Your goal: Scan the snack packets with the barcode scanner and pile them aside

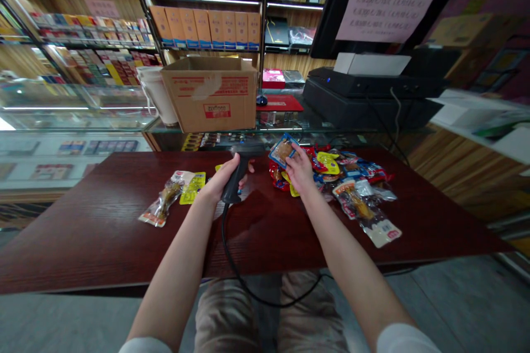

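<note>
My left hand (221,179) is wrapped round the handle of a black barcode scanner (236,176), its head pointing up and its cable looping down over the table edge. In my right hand (301,168) is a small blue-edged snack packet (284,150) with brown food showing through, raised just above the table. Below and right of that hand spreads a pile of red, blue and yellow snack packets (350,166). A clear food packet (368,212) lies at the pile's front. Left of my left hand lie another clear packet (163,198) and a yellow packet (193,187).
The dark red wooden table (103,237) meets a glass counter behind. On that counter stand an open cardboard box (213,96), a white cup-like container (159,94) and black machines (364,94) with cables. Stocked shelves rise at the back.
</note>
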Tool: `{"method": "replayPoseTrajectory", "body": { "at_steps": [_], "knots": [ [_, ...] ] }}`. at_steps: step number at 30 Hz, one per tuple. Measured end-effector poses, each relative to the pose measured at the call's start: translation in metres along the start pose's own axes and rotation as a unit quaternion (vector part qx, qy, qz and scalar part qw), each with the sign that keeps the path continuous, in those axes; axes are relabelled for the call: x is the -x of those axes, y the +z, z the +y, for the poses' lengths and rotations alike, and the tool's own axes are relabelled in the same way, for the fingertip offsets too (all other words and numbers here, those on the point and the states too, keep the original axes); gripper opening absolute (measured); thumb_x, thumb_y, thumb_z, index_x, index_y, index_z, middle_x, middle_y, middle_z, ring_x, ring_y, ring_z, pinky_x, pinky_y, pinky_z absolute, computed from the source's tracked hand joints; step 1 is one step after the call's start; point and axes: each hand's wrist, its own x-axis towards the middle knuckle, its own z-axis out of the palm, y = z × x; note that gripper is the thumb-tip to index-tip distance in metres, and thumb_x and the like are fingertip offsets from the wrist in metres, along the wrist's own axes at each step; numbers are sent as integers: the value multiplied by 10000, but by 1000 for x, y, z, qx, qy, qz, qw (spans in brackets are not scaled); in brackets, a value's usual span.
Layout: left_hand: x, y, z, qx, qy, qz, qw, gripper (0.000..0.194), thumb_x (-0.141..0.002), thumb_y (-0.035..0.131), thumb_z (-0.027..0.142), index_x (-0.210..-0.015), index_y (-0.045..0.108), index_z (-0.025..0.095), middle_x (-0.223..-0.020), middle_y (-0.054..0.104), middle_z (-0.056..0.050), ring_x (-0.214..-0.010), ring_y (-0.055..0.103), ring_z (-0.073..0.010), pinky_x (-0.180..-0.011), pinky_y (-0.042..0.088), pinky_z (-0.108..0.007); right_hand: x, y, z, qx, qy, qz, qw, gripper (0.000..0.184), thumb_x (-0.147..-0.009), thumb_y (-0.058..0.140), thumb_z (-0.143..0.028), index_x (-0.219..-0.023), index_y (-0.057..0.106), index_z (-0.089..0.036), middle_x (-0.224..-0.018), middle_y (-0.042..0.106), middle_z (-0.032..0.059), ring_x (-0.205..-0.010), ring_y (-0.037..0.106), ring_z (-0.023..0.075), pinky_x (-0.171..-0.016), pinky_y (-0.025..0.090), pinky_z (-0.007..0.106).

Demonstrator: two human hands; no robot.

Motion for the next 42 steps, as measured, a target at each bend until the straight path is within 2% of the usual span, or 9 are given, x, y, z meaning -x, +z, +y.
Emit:
{"method": "replayPoseTrajectory", "body": {
  "at_steps": [3, 9, 11, 18, 24, 30, 34, 38, 42],
  "knots": [
    [-2, -2, -4, -9, 4, -17, 1000, 533, -810, 638, 589, -1029, 640, 103, -843, 659, -63, -435, 473, -59, -368, 392, -202, 0, 0, 2, 12, -25, 26, 999, 798, -597, 708, -119, -1305, 446, -378, -947, 678, -67, -883, 683, 142, -807, 578, 337],
    [-3, -4, -8, -25, 2, -32, 999, 576, -797, 635, 613, -1086, 629, 115, -856, 666, -66, -449, 471, -59, -384, 393, -200, -7, -4, 9, 51, -2, 32, 998, 302, -638, 658, -194, -926, 581, -241, -890, 698, -21, -885, 690, 162, -779, 563, 320],
    [-3, -5, -8, -33, 4, -35, 999, 594, -786, 636, 630, -1086, 629, 118, -860, 668, -70, -452, 468, -59, -389, 392, -197, -10, -6, 11, 63, 3, 45, 997, 243, -668, 666, -249, -893, 576, -237, -888, 712, -11, -880, 698, 176, -771, 565, 345],
    [-4, -5, -10, -49, 3, -36, 998, 625, -773, 639, 650, -1091, 617, 112, -854, 673, -80, -451, 479, -62, -384, 387, -192, -8, -6, 8, 207, -86, 89, 971, 360, -618, 731, -424, -865, 636, -181, -875, 730, 52, -854, 687, 235, -804, 564, 390],
    [-4, -2, -11, -83, -18, -36, 996, 621, -757, 651, 654, -1046, 618, 106, -818, 670, -71, -440, 489, -69, -369, 387, -197, -2, -3, 4, 205, -44, 77, 975, 434, -614, 732, -440, -945, 629, -178, -843, 710, 44, -643, 655, 197, -483, 542, 299],
    [1, 7, -8, -126, -60, -31, 990, 552, -772, 646, 634, -938, 632, 107, -649, 617, -33, -407, 467, -72, -360, 363, -191, -2, -2, 5, 214, -56, 74, 972, 297, -636, 710, -369, -865, 634, -196, -749, 670, 9, -562, 597, 158, -472, 539, 285],
    [2, 13, -10, -147, -93, -33, 984, 492, -812, 619, 605, -770, 620, 114, -472, 508, 0, -368, 448, -85, -350, 336, -190, -1, -1, 6, 208, -55, 58, 975, 313, -656, 718, -387, -892, 629, -202, -812, 693, 25, -660, 640, 189, -548, 562, 309],
    [1, 9, -6, -154, -72, 29, 985, 501, -811, 618, 611, -753, 619, 113, -469, 516, -5, -358, 453, -81, -351, 347, -185, -4, -9, -2, 292, -120, 74, 946, 340, -688, 708, -412, -928, 600, -198, -883, 703, 62, -809, 658, 223, -763, 558, 365],
    [0, -12, 5, -151, -60, 157, 974, 437, -803, 675, 537, -853, 626, 105, -555, 597, -23, -380, 503, -93, -371, 402, -199, -9, -27, -19, 447, -147, 122, 874, 523, -745, 678, -389, -1186, 511, -163, -956, 684, 125, -884, 660, 281, -866, 502, 449]
  ]
}}
